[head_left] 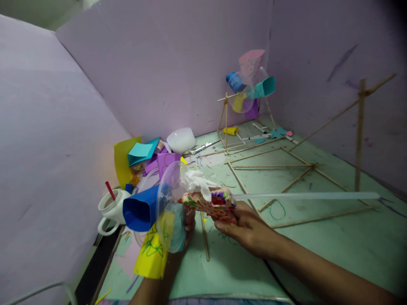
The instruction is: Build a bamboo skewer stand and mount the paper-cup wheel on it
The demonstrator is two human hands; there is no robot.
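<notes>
1. You have two hands in view: the left hand (187, 226) and the right hand (246, 228).
2. You hold one glue gun (210, 202), patterned in colours, with one long clear glue stick (305, 196) in it.
3. One clear plastic disc (168, 203) carries two paper cones that can be counted: one blue cone (141, 210), one yellow cone (152, 250).
4. One finished pinwheel (249, 89) stands at the back.
5. One white mug (111, 209) holds one red stick (110, 190).
6. One white bowl (181, 140) lies upside down.
7. One wooden stick frame (361, 131) stands at your right.
</notes>
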